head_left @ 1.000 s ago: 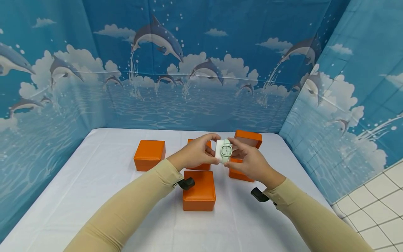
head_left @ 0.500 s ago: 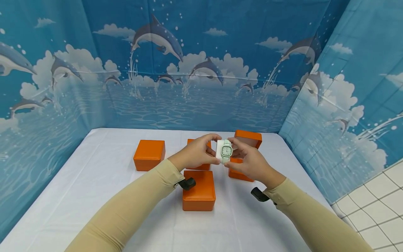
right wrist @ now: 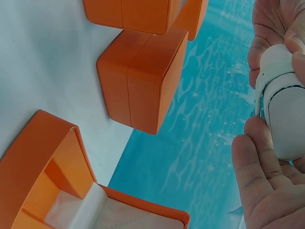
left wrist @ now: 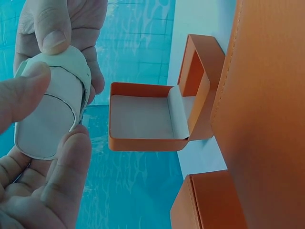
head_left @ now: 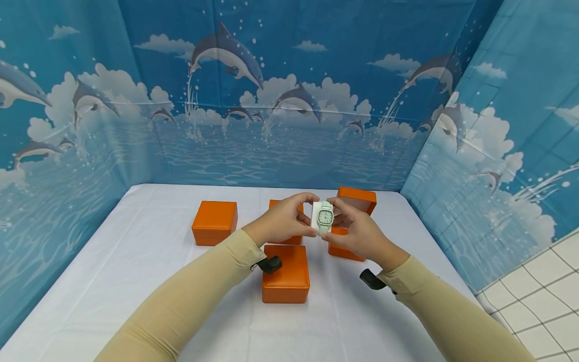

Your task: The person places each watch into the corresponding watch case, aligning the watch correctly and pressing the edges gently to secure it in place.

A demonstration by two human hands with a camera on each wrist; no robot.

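A pale green wristwatch (head_left: 325, 216) with a squarish dial is wrapped around a white watch cushion (head_left: 314, 217), held up above the table. From the left, my left hand (head_left: 286, 220) pinches the cushion between thumb and fingers. My right hand (head_left: 362, 236) grips the watch and cushion from the opposite side. The left wrist view shows the strap (left wrist: 76, 66) looped over the cushion, with fingertips of both hands against it. Just behind the right hand stands an orange watch box (head_left: 370, 201), its lid raised; its pale lining (left wrist: 140, 117) shows with nothing in it.
Closed orange boxes stand on the white-covered table (head_left: 113, 251): one at left (head_left: 214, 221), one in front (head_left: 286, 281), and one partly hidden behind the left hand (head_left: 289, 240). A dolphin-printed curtain (head_left: 271, 156) borders the back and sides.
Almost nothing differs. Both hands keep their grip on the watch and cushion, which have shifted only very slightly; the boxes stay put.
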